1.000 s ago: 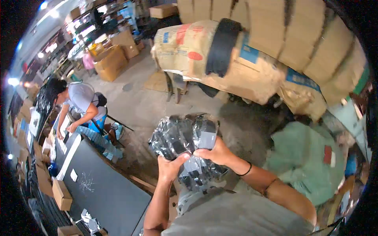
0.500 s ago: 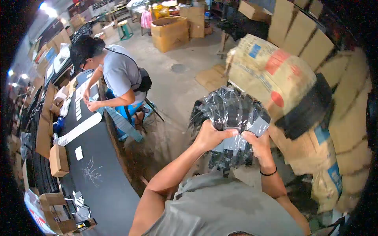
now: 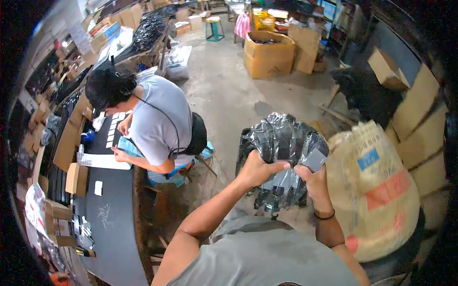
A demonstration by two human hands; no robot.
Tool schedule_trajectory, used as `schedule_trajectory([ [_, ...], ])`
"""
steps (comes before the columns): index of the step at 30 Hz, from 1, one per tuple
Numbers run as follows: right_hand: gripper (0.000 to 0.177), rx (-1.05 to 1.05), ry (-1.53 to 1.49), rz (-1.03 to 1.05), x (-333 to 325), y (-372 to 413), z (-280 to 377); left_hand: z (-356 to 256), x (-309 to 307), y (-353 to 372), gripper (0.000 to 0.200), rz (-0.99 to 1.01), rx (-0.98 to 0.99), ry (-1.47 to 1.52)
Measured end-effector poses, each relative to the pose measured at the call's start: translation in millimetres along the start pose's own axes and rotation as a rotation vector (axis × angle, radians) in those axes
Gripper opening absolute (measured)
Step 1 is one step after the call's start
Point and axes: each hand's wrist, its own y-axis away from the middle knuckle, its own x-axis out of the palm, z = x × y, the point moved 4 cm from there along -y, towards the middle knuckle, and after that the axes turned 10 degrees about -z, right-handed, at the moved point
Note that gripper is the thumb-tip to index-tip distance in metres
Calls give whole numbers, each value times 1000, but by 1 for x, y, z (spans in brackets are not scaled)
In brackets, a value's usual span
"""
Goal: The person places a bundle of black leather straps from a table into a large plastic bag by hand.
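Observation:
A fanned bundle of black items in shiny clear plastic bags (image 3: 281, 139) is in front of my body at chest height. My left hand (image 3: 259, 171) grips its near left side, thumb lying across the top. From the right, my right hand (image 3: 315, 183) holds the same bundle, its thumb close to the left thumb. A plain grey card (image 3: 314, 159) shows at the bundle's right side, just above my right hand. Both sets of fingers wrap underneath and are mostly hidden. What exactly the bags contain I cannot make out.
A co-worker (image 3: 160, 124) sits at the long dark table (image 3: 117, 200) on the left, handling a light blue strip. At right stands a large woven sack (image 3: 381, 186). Farther off are a cardboard box (image 3: 269, 57) and a green stool (image 3: 214, 29).
My view has turned, so the room's contents sit farther right in it. The co-worker and the sack appear larger. Both hands still hold the bundle.

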Motion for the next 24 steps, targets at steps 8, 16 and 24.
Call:
schedule_trajectory([
  [8,46,-107,-41,47,45,-177,-2,45,-21,-164,37,-71,-17,102],
  [16,42,-129,36,57,103,-371,-2,73,-64,-364,38,-168,89,40],
  [24,48,-71,-252,190,217,-510,11,93,-148,-508,39,-244,96,-21],
])
